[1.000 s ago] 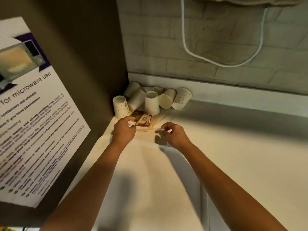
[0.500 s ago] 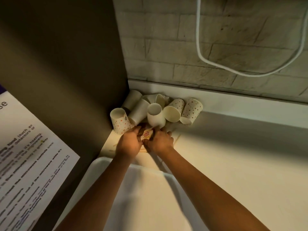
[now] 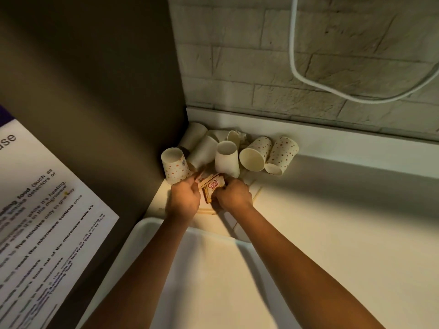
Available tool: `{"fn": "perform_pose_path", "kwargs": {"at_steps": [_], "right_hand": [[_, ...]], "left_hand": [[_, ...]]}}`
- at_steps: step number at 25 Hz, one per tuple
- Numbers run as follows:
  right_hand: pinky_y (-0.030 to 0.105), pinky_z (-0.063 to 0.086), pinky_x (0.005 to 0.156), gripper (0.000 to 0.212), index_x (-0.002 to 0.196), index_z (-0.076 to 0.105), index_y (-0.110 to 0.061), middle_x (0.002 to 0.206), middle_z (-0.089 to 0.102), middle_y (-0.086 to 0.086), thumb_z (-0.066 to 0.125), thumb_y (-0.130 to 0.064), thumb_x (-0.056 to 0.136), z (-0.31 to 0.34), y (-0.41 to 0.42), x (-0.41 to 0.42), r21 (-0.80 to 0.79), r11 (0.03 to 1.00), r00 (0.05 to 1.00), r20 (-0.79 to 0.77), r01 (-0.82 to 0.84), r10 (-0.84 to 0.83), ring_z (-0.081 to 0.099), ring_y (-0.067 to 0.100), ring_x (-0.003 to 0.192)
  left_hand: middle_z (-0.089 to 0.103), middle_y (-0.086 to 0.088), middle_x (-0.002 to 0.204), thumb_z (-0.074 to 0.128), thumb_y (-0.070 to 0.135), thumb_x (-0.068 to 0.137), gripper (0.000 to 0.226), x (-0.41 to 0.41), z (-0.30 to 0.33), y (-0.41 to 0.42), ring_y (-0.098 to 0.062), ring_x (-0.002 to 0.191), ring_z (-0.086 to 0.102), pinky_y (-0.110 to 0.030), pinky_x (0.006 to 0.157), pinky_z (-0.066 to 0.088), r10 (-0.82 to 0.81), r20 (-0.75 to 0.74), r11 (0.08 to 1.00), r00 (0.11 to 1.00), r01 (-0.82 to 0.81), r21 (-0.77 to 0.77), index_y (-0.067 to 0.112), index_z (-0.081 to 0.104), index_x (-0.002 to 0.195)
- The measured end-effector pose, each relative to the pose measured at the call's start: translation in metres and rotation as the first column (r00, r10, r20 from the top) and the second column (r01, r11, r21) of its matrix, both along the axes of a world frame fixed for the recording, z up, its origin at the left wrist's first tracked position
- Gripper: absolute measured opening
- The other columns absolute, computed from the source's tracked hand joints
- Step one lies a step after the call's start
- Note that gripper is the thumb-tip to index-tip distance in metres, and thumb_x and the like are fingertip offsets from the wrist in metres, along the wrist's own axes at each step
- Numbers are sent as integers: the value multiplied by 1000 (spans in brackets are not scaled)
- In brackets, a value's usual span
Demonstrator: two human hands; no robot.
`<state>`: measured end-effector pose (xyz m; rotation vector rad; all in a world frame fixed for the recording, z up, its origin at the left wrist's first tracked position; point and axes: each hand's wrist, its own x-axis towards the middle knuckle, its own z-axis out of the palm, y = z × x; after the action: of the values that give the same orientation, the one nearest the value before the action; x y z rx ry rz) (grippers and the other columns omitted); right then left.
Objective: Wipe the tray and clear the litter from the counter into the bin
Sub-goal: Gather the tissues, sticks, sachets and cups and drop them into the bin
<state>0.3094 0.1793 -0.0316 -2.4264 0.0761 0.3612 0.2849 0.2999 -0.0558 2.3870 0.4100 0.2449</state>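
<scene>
— Sachets (image 3: 212,188) of Coffee-mate, a small stack of them, are being gripped from both sides, just in front of the paper cups (image 3: 226,157). Is that being read the same way?

— It is. The stack is being pinched by the left hand (image 3: 184,200) at its left edge, fingers curled in, and by the right hand (image 3: 234,195) at its right edge, thumb and fingers closed round it. The top sachet is being tilted so that its red label is being shown to the camera.

— And where is the tray (image 3: 213,276) being seen?

— On the near side of the cups, lying flat on the pale counter (image 3: 332,222), with both forearms being stretched across its far edge. The sachets are being held between that edge and the cups, over the counter.

— How are the cups being kept?

— Huddled in the corner, against the dark side panel (image 3: 107,91) and the brick wall (image 3: 273,55). Several are lying on their sides with mouths facing outward; the spotted cup (image 3: 174,166) nearest the panel is being touched, or nearly so, by the left fingertips. Thin wooden stirrers (image 3: 257,194) are lying just right of the cups' front, beside the right hand.

— Anything else?

— A microwave notice (image 3: 42,222) is being displayed on the panel, left of the cups, and a white cable (image 3: 308,79) is hanging looped above them.
</scene>
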Motion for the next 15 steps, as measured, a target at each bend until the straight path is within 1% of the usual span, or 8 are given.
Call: {"fn": "perform_pose_path", "kwargs": {"at_steps": [2,4,6,8,10,12,13,15], "right_hand": [[42,49,91,36,122,53,-15,117,55,13,51,-19,87,5,-6,-6,96,995,998,66,7,-14,56,32,105],[37,51,87,33,122,53,-9,118,53,15,49,-15,90,13,-14,-16,170,985,993,117,6,-26,58,30,100],[28,50,74,29,120,53,-8,114,57,13,47,-13,92,20,-25,-26,224,975,986,163,-7,-31,59,24,91],[21,43,63,26,119,53,-9,106,62,10,45,-11,94,25,-37,-38,294,956,984,169,8,-61,56,17,81],[23,43,66,27,121,50,-8,104,63,9,43,-10,95,31,-51,-52,375,926,976,180,50,-126,55,16,82],[23,45,69,27,122,49,-7,103,60,7,43,-8,96,37,-65,-66,468,879,956,208,90,-208,56,16,85],[19,45,67,26,121,49,-6,101,59,5,43,-8,96,40,-72,-74,494,863,941,234,103,-246,56,15,84],[8,44,58,21,114,51,-5,97,57,3,44,-6,95,46,-86,-86,525,841,905,281,134,-319,55,13,80]], "left_hand": [[69,-14,106,46,17,95,28,-5,9,0,-32,100,64,-44,92,51,54,73,996,996,-48,-74,10,64,116],[68,-14,107,46,17,95,28,-11,22,-3,-31,101,63,-44,93,50,115,107,977,988,-94,-191,8,64,116],[66,-15,113,45,16,97,29,-20,37,-10,-31,105,61,-41,97,48,159,109,950,981,-122,-286,5,62,118],[64,-15,117,46,15,97,29,-30,52,-20,-30,110,59,-39,101,44,192,69,903,979,-149,-403,2,61,118],[62,-13,120,48,15,96,27,-43,65,-31,-29,112,57,-40,103,43,215,3,810,977,-176,-560,4,61,117],[61,-14,120,49,12,95,27,-57,77,-41,-29,110,58,-38,96,47,223,-54,669,973,-194,-717,5,60,118],[61,-16,121,48,9,95,27,-66,82,-46,-28,107,59,-38,92,48,215,-74,607,974,-192,-771,4,58,120],[58,-25,123,45,5,95,28,-83,90,-55,-25,96,59,-40,91,48,171,-48,541,984,-134,-830,-5,53,121]]}}
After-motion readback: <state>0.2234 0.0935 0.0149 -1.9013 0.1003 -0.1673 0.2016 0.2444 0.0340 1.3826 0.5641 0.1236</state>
